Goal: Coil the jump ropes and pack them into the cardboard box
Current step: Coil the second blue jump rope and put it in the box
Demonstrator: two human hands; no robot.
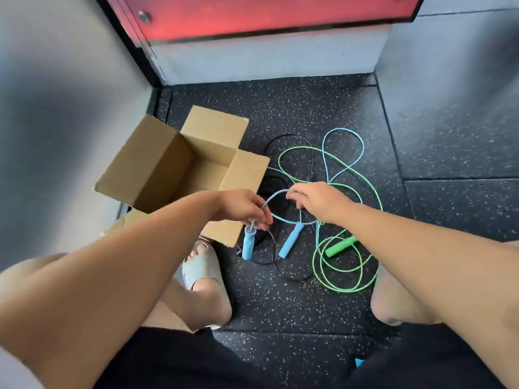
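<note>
1. Head view: the left hand [244, 210] pinches the blue jump rope's [290, 240] cord just above one handle, and the right hand [317, 202] grips the same cord close by.
2. The open cardboard box [168, 167] sits by the floor's [280, 304] left edge. The green jump rope [341, 246] and black jump rope [297, 279] lie tangled beneath the hands.

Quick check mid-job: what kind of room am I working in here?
Most likely a corner of a gym or fitness room, though I can't be sure: black speckled rubber floor tiles, plain grey walls, plus a blue jump rope and a green jump rope.
</note>
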